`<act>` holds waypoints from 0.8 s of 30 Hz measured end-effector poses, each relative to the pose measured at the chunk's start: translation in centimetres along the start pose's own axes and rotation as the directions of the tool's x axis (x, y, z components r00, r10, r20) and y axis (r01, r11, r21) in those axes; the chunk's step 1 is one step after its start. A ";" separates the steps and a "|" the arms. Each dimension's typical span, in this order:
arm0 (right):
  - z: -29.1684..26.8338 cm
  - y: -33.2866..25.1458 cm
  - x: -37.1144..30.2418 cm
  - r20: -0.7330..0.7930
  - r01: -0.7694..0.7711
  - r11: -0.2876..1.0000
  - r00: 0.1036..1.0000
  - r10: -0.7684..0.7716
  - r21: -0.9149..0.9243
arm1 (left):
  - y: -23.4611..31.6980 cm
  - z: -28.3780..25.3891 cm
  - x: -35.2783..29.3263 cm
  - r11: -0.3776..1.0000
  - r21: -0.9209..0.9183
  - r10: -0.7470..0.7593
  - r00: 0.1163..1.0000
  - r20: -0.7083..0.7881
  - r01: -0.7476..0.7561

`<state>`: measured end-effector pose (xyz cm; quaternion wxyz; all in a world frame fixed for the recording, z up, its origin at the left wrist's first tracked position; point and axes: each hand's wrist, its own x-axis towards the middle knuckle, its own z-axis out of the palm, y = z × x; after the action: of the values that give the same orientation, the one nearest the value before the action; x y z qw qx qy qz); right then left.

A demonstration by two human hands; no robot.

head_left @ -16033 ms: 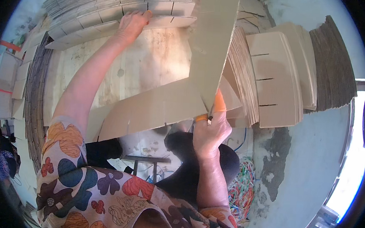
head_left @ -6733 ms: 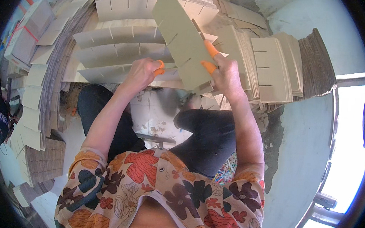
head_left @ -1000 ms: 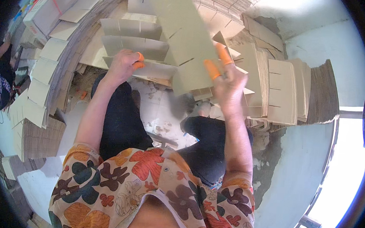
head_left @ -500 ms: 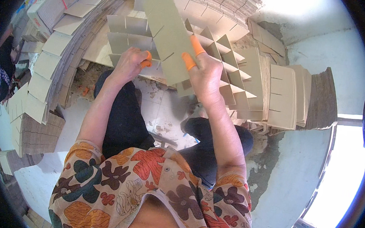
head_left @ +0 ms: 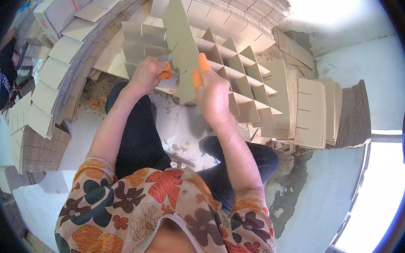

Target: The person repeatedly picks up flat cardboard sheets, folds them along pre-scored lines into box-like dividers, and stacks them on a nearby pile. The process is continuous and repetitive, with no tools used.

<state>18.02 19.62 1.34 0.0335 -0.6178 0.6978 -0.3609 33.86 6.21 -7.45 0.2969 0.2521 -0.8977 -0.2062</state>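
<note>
My right hand (head_left: 214, 94) grips a slotted cardboard strip (head_left: 177, 33) near its lower end, with orange covers on the thumb and a finger. The strip stands nearly upright across a cardboard divider grid (head_left: 244, 76) of interlocked slotted strips. On the grid's left part, long strips (head_left: 144, 50) run parallel. My left hand (head_left: 146, 77), also wearing orange finger covers, is closed in a pinch at the near edge of these strips. Its fingertips partly hide what they pinch.
Stacks of slotted cardboard (head_left: 311, 114) stand at the right by the wall. A long row of cardboard sheets (head_left: 54, 75) curves along the left, with a white box (head_left: 60, 9) behind it. More strips (head_left: 217, 19) are stacked at the back. My knees (head_left: 136, 123) are below the grid.
My right hand has moved left, turning the held strip more upright and edge-on, down against the parallel strips. My left hand has shifted slightly down. The grid has moved slightly.
</note>
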 end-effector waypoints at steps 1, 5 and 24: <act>0.0 0.1 0.0 0.004 -0.006 1.000 1.000 0.006 0.011 | 0.0 -0.1 0.1 1.000 0.005 -0.005 1.000 0.006 0.005; 1.0 1.0 -0.2 0.008 0.106 0.994 0.994 -0.107 0.021 | 0.3 -0.2 0.2 0.999 -0.008 0.044 0.999 0.003 -0.044; -7.7 11.9 -3.9 -0.229 -0.039 0.855 0.969 -0.095 -0.517 | 1.5 -1.2 -0.4 0.999 0.038 0.035 0.999 -0.015 -0.034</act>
<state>5.18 26.37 -1.00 -0.2256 -0.5646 0.7585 -0.2343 34.40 7.33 -5.95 0.3025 0.2436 -0.9033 -0.1823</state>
